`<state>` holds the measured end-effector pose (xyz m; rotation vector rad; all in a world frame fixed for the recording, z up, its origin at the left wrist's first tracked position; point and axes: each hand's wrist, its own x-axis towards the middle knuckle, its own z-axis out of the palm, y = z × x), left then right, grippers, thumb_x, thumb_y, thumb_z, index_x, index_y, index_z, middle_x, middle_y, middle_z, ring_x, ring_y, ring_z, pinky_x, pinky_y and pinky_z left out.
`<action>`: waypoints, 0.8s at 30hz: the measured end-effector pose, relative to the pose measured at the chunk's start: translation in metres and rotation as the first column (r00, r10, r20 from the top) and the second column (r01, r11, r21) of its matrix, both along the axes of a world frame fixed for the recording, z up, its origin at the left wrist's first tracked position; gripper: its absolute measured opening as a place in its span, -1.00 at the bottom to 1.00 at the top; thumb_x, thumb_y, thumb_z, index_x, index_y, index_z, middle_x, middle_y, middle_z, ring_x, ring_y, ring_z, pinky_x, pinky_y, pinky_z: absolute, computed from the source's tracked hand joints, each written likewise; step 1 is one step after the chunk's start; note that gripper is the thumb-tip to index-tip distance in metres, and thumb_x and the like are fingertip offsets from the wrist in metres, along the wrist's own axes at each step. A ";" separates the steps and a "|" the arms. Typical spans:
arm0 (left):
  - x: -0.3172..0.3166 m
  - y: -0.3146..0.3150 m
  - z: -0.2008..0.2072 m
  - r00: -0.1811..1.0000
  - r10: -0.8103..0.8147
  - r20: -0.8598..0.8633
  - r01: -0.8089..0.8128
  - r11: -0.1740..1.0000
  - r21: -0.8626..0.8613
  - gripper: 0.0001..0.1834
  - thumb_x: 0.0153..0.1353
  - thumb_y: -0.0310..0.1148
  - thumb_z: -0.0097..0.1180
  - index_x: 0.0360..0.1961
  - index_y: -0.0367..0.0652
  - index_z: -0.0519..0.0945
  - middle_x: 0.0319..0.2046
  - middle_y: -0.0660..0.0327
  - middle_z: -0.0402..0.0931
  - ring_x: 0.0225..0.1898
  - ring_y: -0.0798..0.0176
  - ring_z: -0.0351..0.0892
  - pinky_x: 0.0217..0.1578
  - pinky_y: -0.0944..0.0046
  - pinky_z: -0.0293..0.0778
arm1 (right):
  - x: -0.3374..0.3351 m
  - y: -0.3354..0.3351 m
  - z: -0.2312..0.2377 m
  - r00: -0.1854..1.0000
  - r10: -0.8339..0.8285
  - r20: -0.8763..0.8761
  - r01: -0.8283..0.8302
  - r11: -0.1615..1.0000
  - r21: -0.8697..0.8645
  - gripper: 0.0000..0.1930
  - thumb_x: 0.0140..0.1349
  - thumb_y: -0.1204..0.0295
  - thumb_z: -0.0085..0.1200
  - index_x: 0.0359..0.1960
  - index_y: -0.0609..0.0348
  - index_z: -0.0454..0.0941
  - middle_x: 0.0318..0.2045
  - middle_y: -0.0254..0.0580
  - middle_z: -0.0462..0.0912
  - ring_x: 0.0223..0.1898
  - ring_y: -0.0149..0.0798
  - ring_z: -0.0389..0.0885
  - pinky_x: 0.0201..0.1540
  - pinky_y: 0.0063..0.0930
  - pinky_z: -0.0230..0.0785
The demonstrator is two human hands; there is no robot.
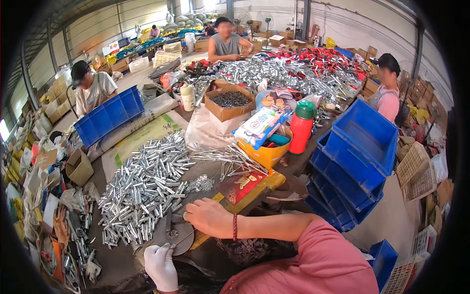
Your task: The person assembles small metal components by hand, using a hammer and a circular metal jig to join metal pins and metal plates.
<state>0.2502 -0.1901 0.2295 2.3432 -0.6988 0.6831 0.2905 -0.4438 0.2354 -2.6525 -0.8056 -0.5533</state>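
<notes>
Where the lower centre of the frame meets the table edge, the left hand [161, 266], in a white glove, is closed around a thin metal rod [182, 239] that slants up and to the right. The right hand [209, 217], bare and with a dark red bead bracelet [235, 226] at the wrist, lies palm down just above it, fingers curled toward the rod's upper end; whether it pinches anything cannot be told. Both hands sit at the lower right margin of a large heap of short silver metal tubes [142, 188] that fills the left centre of the frame. A bundle of long thin pins [230, 159] lies to the right of the heap, above a red printed card [242, 185]. At centre stand a yellow bowl [267, 153] holding packets, a red flask with a green cap [302, 126] and a cardboard box of dark small parts [229, 100]. Stacked blue crates [360, 157] occupy the right centre, another blue crate [110, 116] the upper left. Three other people sit around the table along the upper edge.
</notes>
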 end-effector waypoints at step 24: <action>-0.006 0.002 -0.009 0.987 0.111 -0.114 -0.121 0.989 -0.084 -0.80 0.09 -0.59 0.43 -0.23 -0.18 0.76 -0.31 0.14 0.59 -0.25 0.05 0.64 -0.23 0.16 0.57 | -0.051 -0.004 0.037 0.967 0.251 -0.031 -0.229 0.919 0.321 -0.85 0.26 0.54 0.28 -0.15 0.18 0.66 -0.30 -0.13 0.60 -0.39 0.01 0.67 -0.37 -0.16 0.52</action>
